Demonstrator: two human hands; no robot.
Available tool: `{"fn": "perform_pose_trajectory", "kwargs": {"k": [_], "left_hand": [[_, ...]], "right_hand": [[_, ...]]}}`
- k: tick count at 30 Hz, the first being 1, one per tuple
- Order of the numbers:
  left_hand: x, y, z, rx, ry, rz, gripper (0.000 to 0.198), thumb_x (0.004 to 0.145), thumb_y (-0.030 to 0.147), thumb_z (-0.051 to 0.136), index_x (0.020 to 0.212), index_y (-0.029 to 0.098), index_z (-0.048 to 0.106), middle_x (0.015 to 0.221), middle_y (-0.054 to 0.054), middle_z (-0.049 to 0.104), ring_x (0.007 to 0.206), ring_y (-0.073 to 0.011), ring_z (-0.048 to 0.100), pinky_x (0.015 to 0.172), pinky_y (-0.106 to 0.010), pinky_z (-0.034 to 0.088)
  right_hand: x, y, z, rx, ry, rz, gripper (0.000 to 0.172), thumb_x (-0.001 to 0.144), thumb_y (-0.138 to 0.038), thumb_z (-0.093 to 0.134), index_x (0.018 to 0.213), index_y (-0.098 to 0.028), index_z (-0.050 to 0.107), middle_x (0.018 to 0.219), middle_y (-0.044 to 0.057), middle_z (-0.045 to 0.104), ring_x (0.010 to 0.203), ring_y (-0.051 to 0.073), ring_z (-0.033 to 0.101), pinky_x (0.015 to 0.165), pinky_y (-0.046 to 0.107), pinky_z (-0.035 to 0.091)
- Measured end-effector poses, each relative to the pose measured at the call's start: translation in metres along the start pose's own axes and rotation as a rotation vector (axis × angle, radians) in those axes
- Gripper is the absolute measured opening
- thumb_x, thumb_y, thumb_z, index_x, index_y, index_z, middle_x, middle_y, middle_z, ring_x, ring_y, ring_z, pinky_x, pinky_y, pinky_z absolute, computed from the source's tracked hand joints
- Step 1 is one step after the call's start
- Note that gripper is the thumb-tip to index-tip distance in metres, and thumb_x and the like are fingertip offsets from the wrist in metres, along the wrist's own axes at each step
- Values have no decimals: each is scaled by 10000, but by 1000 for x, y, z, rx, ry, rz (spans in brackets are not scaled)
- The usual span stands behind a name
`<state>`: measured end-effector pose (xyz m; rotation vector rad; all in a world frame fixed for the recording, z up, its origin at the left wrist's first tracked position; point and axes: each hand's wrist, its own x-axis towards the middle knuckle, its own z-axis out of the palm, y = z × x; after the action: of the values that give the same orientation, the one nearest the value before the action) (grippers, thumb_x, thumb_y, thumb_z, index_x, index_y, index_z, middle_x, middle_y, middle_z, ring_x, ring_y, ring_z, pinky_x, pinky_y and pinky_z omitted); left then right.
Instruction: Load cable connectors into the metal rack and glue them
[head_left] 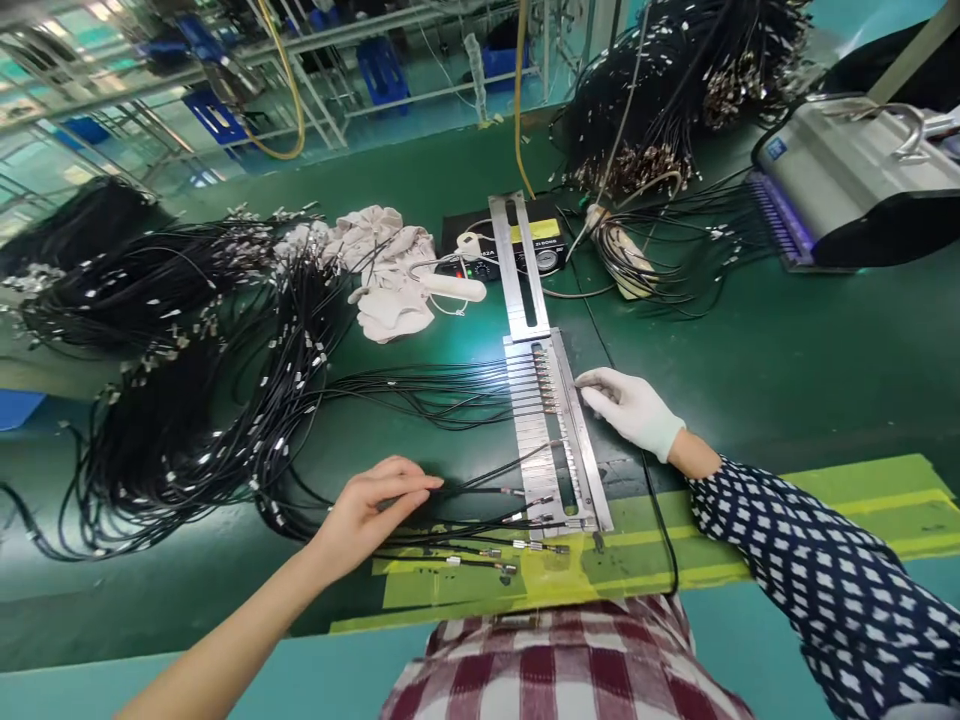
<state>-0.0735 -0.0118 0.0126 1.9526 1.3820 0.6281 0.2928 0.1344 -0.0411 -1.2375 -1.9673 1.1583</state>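
Observation:
My bare left hand (pixel 375 503) lies on the green mat with its fingers pinched together on thin black cables (pixel 480 490) that run right toward a metal comb fixture (pixel 534 440). Several cable ends with metal connectors (pixel 541 385) sit side by side in the fixture's upper slots, and a few more lie loose near its lower end (pixel 525 545). My right hand (pixel 630 405), in a white glove with a dotted sleeve behind it, rests flat on the fixture's right rail (pixel 589 470), fingertips at the row of seated connectors, holding nothing.
Big bundles of black cables lie at the left (pixel 180 400) and back right (pixel 660 90). White cloth gloves (pixel 390 270), a black control box (pixel 540 245), a power strip (pixel 622 260) and a grey machine (pixel 847 180) stand behind. Yellow tape (pixel 750 540) marks the near edge.

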Motion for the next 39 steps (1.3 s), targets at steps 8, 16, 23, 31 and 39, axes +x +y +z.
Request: {"fn": "perform_pose_trajectory", "kwargs": {"k": [8, 16, 23, 31, 39], "left_hand": [[42, -3, 46, 210, 37, 5, 206, 964, 255, 499, 1082, 194, 656, 930, -56, 648, 857, -162, 629, 732, -263, 529], [78, 4, 67, 153, 115, 255, 125, 965, 168, 505, 1025, 197, 611, 898, -40, 635, 848, -133, 619, 769, -244, 520], [101, -2, 57, 214, 1, 378, 272, 977, 139, 463, 1199, 171, 616, 912, -55, 676, 805, -123, 637, 744, -220, 515], [113, -9, 51, 339, -121, 419, 358, 995, 152, 358, 1243, 192, 614, 904, -55, 662, 796, -126, 632, 719, -221, 517], [115, -7, 55, 481, -97, 495, 343, 982, 131, 349, 1218, 150, 597, 840, -52, 644, 725, -138, 610, 655, -239, 512]], "right_hand": [[-2, -4, -5, 46, -56, 0, 288, 938, -396, 525, 1090, -187, 652, 972, 53, 719, 683, 156, 655, 681, 309, 573], [-1, -2, -3, -68, -6, -28, 242, 933, -349, 514, 1052, -211, 673, 981, 41, 734, 806, 181, 693, 774, 325, 573], [-1, -1, -4, -95, -11, -44, 230, 935, -322, 511, 1061, -221, 674, 990, 36, 739, 857, 190, 698, 802, 327, 563], [-1, -2, -5, -120, -38, -34, 232, 943, -327, 508, 1082, -237, 670, 1027, 33, 736, 904, 212, 696, 777, 342, 571], [0, -2, -6, -130, -40, -78, 234, 962, -307, 492, 1097, -243, 673, 1040, 38, 722, 948, 214, 687, 828, 339, 571]]}}
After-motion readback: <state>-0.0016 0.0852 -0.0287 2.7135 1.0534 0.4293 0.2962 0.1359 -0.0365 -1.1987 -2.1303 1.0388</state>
